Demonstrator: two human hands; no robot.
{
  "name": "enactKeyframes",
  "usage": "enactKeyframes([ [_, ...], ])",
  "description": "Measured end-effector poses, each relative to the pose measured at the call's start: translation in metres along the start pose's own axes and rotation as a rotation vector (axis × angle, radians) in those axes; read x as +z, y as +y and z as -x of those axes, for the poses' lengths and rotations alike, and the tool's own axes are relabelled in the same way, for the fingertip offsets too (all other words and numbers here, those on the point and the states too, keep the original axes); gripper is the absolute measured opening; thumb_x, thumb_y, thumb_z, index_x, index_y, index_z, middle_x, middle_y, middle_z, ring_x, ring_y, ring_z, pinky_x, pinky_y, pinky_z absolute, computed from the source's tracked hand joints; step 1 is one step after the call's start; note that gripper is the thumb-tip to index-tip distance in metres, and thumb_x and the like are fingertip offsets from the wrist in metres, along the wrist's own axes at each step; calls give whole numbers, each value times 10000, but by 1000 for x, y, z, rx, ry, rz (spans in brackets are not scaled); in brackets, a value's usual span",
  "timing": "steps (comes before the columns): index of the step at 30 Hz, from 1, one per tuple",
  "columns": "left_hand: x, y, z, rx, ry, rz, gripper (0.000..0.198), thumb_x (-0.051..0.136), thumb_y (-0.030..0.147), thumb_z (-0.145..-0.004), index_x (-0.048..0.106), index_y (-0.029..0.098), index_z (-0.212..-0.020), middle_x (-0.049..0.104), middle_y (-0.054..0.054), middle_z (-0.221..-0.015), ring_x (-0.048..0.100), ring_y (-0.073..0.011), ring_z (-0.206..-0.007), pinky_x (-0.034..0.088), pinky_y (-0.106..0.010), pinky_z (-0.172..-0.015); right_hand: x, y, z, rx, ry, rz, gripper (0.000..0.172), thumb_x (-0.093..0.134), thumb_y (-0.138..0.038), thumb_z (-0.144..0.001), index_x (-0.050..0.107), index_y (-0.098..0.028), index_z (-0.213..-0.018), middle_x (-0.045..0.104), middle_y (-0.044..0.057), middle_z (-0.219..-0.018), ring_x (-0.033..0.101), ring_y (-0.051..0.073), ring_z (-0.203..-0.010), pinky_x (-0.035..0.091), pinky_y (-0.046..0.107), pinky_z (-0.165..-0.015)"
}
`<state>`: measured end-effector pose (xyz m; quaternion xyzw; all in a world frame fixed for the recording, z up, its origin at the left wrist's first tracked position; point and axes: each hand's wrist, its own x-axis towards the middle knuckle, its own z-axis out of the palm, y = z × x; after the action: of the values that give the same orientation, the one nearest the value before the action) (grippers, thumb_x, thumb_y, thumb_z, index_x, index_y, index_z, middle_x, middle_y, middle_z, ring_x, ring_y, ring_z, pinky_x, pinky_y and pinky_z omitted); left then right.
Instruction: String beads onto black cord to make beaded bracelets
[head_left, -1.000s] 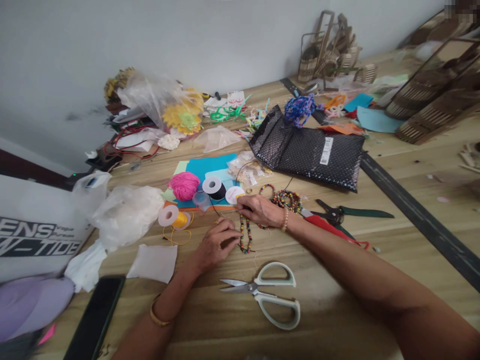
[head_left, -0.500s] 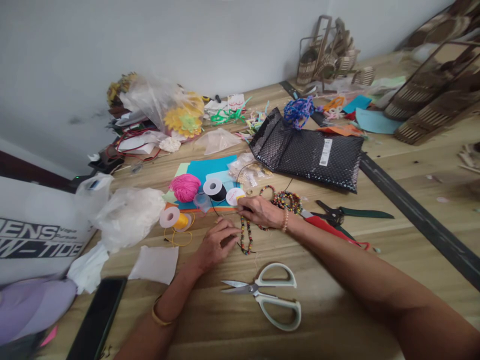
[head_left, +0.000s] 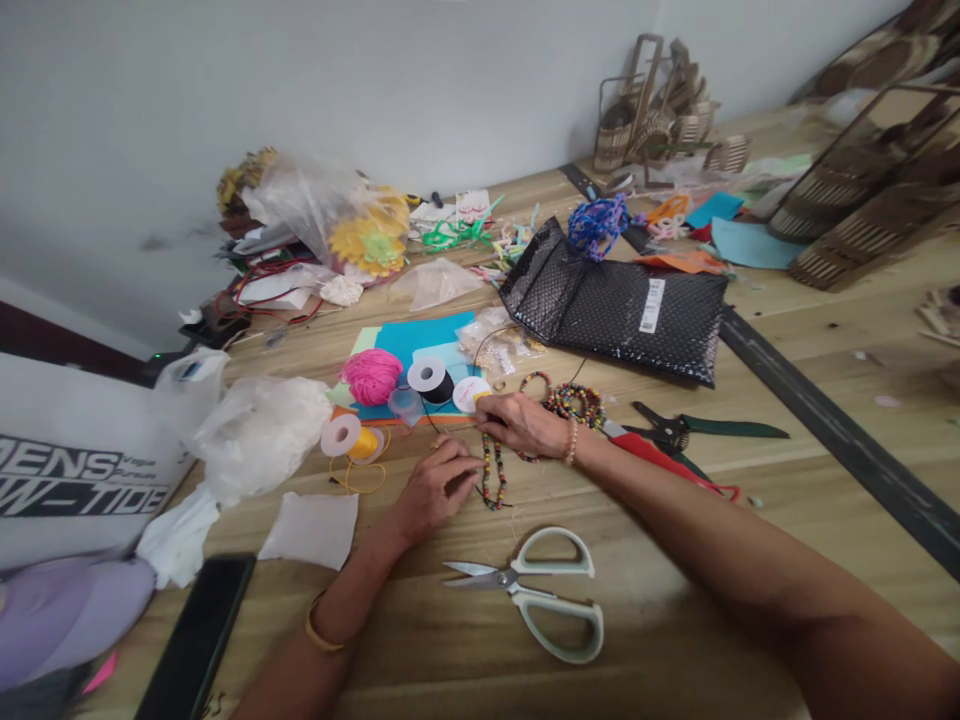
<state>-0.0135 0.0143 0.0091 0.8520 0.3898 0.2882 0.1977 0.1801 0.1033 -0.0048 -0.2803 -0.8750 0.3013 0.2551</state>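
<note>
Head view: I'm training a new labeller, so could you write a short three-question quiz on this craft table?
1. True or false: the scissors are held in the right hand.
2. What lies between the right hand and the left hand? A) bead strand B) spoon C) cup
3. Fill in: the yarn ball is ___ in colour.
Key: 1 false; 2 A; 3 pink.
</note>
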Motion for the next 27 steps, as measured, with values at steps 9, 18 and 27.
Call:
enactKeyframes([
  [9,-1,1,-2,-51,-32,11,188,528,144,-882,670,166,-1004,631,-74,-873,568,-189,-853,479,-370,-833,2,2,-1,-12,11,4,116,511,-110,-869,525,-161,-766,532,-5,-682,464,117,-613,322,213,-596],
  [18,4,-2,-1,-25,-14,-6,222,524,126,-880,668,161,-1044,619,-79,-895,545,-192,-868,480,-352,-810,1,2,0,12,-6,6,82,517,-130,-878,539,-159,-804,545,-2,-695,477,115,-622,328,209,-608],
  [27,3,-1,-3,-36,-15,-18,217,533,113,-869,678,160,-1023,623,-77,-878,550,-193,-859,483,-337,-789,1,1,0,13,-9,17,77,513,-134,-881,548,-158,-816,551,-2,-698,483,118,-629,324,209,-607],
])
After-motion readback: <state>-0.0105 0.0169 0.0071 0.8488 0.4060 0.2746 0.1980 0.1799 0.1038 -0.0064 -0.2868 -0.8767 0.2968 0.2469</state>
